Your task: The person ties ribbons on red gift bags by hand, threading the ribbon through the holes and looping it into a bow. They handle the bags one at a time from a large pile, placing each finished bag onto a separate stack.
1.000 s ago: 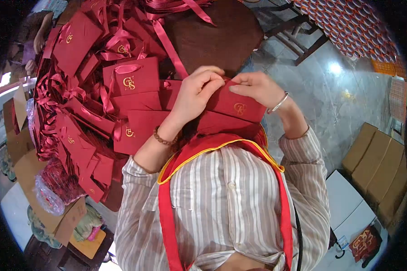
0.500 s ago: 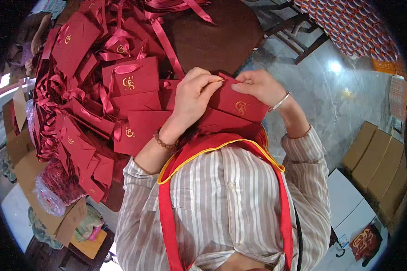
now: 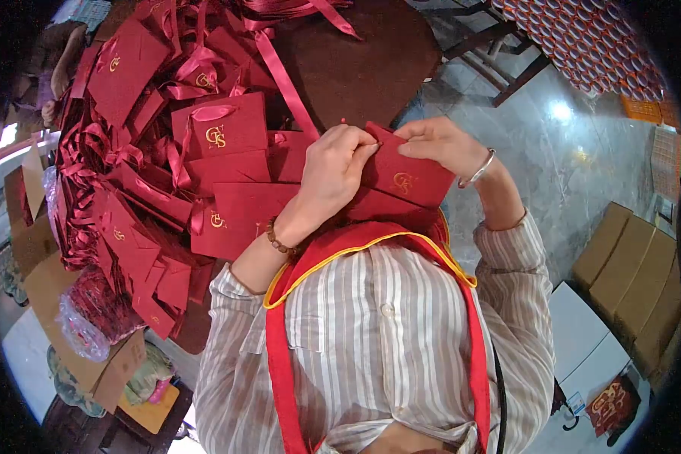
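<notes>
Red bags (image 3: 132, 68) with shiny ribbons (image 3: 286, 83) lie in a big messy pile, left of the held bag (image 3: 397, 163). Next comes the left hand (image 3: 340, 155), with brown beads (image 3: 276, 236) on its wrist. It is at the held bag's top left corner, and its thumb and finger are pinched close together. I can't tell if a tiny thing is between them. A bare brown tabletop (image 3: 356, 68) is on the far side of the held bag. The held bag is red with gold letters, and it tilts down to the right, between the two hands. Last is the right hand (image 3: 439, 144), which grips the held bag's top right edge, thumb on the front.
</notes>
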Motion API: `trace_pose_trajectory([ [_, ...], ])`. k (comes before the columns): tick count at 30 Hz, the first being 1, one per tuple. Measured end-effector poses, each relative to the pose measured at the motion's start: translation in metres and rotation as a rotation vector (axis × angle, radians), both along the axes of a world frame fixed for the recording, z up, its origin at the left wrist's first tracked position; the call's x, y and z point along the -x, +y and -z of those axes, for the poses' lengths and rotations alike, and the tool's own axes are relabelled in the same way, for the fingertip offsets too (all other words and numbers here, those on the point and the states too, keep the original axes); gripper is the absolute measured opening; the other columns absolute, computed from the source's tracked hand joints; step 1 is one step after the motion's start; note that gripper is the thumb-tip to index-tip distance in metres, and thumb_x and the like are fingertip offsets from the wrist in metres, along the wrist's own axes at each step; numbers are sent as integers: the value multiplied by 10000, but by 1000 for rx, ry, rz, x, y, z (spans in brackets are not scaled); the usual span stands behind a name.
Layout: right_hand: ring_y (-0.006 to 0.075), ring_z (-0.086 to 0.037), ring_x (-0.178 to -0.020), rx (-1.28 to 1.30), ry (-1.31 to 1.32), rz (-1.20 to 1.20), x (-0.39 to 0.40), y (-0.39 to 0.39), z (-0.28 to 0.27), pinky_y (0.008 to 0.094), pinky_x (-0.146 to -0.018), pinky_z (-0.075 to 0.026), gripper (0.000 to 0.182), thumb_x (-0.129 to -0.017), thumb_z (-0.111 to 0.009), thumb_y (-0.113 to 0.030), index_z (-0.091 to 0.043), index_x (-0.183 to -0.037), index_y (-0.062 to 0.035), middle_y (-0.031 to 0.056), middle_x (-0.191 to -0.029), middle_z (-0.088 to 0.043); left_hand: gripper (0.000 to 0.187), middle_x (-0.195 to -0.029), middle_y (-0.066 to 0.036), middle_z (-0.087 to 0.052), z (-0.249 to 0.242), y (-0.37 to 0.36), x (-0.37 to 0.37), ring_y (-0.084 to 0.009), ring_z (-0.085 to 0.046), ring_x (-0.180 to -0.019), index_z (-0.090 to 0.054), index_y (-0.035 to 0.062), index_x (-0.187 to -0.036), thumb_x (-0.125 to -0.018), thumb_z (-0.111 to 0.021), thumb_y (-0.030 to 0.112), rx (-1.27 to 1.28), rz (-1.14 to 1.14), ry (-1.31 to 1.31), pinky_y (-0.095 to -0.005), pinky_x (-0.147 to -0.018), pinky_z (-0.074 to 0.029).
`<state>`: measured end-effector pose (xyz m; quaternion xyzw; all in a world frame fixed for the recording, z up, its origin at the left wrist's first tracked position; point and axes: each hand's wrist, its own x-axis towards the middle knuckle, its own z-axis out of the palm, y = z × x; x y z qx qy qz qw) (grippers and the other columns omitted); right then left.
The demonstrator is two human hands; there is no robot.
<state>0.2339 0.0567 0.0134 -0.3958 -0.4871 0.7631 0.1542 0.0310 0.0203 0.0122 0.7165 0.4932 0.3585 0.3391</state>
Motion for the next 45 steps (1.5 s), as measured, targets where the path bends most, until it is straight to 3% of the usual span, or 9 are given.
trace_pose_trajectory([
  [6,81,-584,-795,51,43,13,1,-1,-3,220,-722,-465,255,-840,-560,-98,-576,-1051,45,36,-913,-635,80,-723,-146,-546,5,-2,-5,-325,-541,-694,-534,-7,-788,-765,-602,28,-139,25,31,-393,-602,-430],
  [12,77,-577,-817,-55,-43,-18,3,-1,-5,216,-732,-462,261,-846,-550,-96,-575,-1067,40,36,-931,-633,85,-723,-145,-547,2,0,-5,-325,-539,-689,-537,-5,-783,-769,-606,43,-170,33,96,-398,-599,-430],
  [28,67,-565,-788,-243,-169,-19,7,-9,-8,217,-704,-452,235,-856,-524,-104,-581,-1035,36,23,-872,-629,104,-683,-154,-538,-3,3,-5,-339,-533,-665,-513,-2,-739,-771,-592,57,-12,40,24,-411,-584,-413],
  [31,67,-566,-795,-215,-145,9,7,-11,-5,218,-710,-451,226,-857,-524,-106,-584,-1027,30,21,-876,-627,98,-685,-154,-538,0,3,-7,-337,-534,-672,-509,0,-743,-771,-587,52,-51,45,44,-413,-591,-414],
  [33,67,-567,-800,-187,-111,25,7,-11,-1,218,-714,-452,224,-859,-523,-108,-585,-1027,26,21,-882,-627,58,-717,-153,-559,0,3,-6,-313,-565,-655,-558,-2,-792,-767,-603,23,-63,42,79,-357,-570,-441],
  [38,73,-570,-825,-72,-51,36,4,-7,-2,218,-741,-451,223,-870,-521,-107,-578,-1046,18,20,-921,-624,61,-711,-146,-552,5,0,-8,-313,-556,-654,-562,2,-783,-744,-609,6,-201,37,113,-367,-573,-442],
  [45,76,-573,-821,-147,-59,16,5,-8,0,225,-737,-456,226,-874,-514,-98,-573,-1059,18,20,-936,-624,105,-710,-140,-549,4,-9,-15,-314,-549,-650,-571,2,-782,-698,-619,-37,-340,24,141,-383,-566,-439],
])
